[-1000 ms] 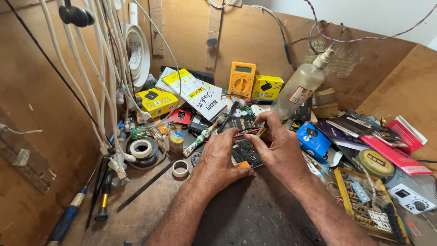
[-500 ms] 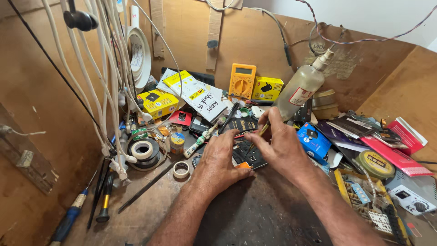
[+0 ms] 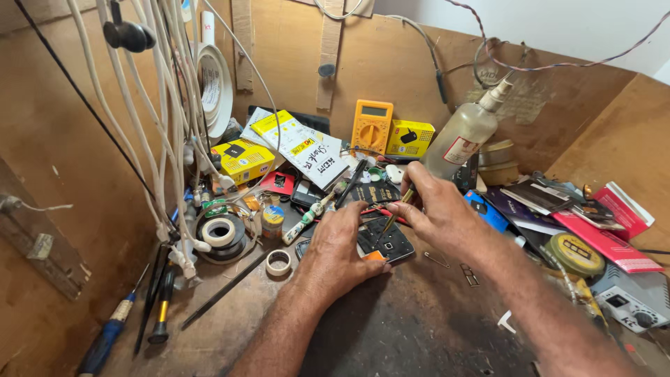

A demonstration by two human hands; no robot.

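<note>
The left hand [image 3: 340, 248] lies palm down on the bench [image 3: 419, 328], fingers curled and close together, pressing on the near-left part of a dark phone [image 3: 389, 241]. A small orange piece [image 3: 375, 256] shows just under its fingertips, touching the phone's near edge. The right hand [image 3: 440, 213] is closed in a pinch around a thin tool [image 3: 395, 213] with a yellowish shaft, thumb and forefinger gripping its upper end.

The tool is tilted: its top leans up and away to the right, and its tip points down and left onto the phone's face, between the two hands. The phone lies flat in the middle of the bench, just ahead of the person. Its long axis seems to run from near left to far right, though the hands hide much of it, so the far end cannot be told for sure.

Around the hands: a tape roll [image 3: 278, 262] just left of the left wrist, a larger roll [image 3: 219, 232] further left, a yellow meter [image 3: 372, 126] against the back wall, a clear bottle [image 3: 464, 136] leaning behind the right hand, and a blue-handled screwdriver [image 3: 112, 328] at the near left. White cables [image 3: 167, 119] hang down the left side.
</note>
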